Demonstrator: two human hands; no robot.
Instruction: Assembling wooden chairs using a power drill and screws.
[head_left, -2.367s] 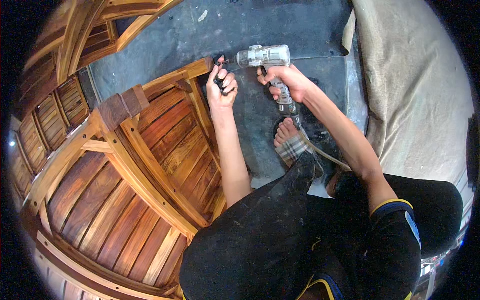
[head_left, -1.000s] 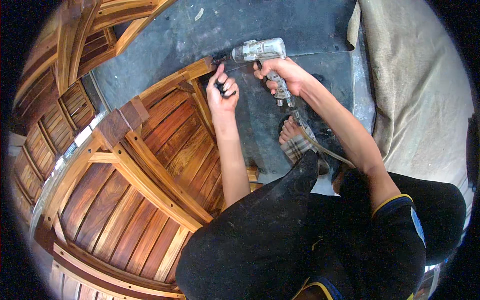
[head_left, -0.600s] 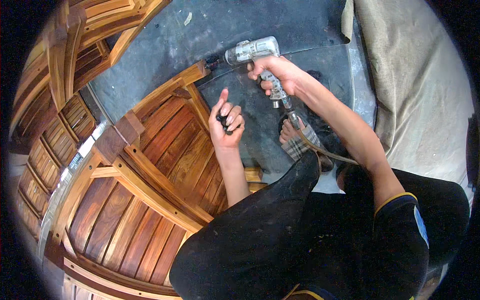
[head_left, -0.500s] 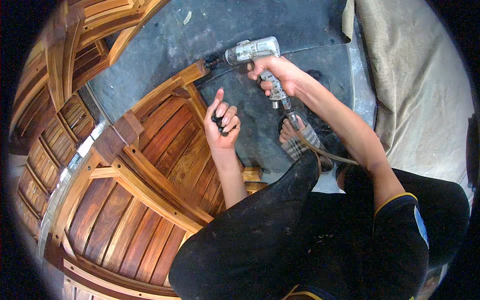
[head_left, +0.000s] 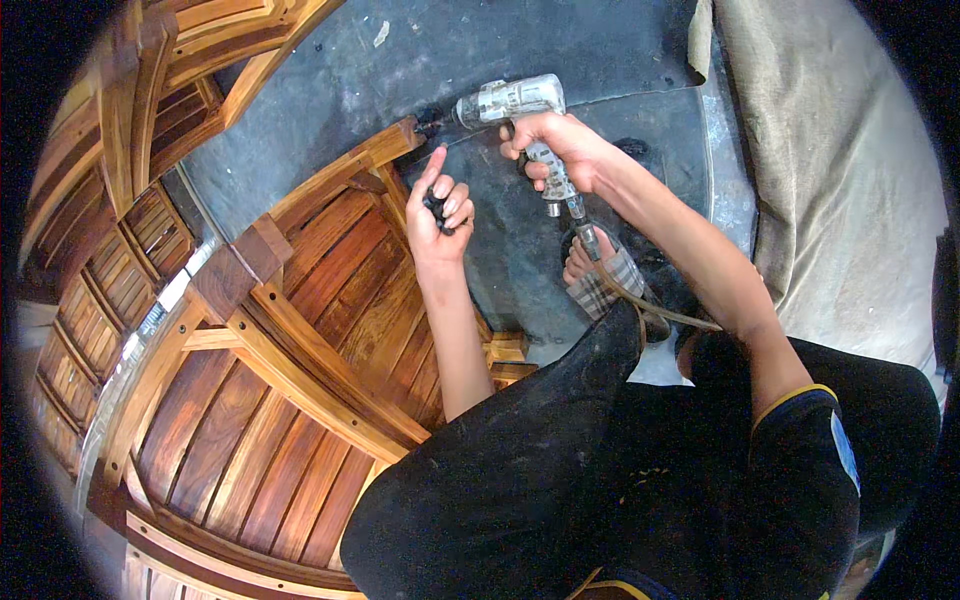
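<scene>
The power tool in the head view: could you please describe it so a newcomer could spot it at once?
Start at the slatted wooden chair frame on the dark floor. At its top rail end, the right hand grips a pistol-shaped power tool. It is the only silvery-grey metal item, with a hose trailing from its handle.

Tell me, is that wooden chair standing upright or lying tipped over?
Tipped over: the wooden chair lies on the floor, its leg end pointing sideways at the drill in the right hand.

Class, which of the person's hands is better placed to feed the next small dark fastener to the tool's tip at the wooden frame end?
Left. The left hand pinches small dark pieces beside the reddish wooden frame end, while the right hand grips the grey pistol-shaped power driver.
</scene>
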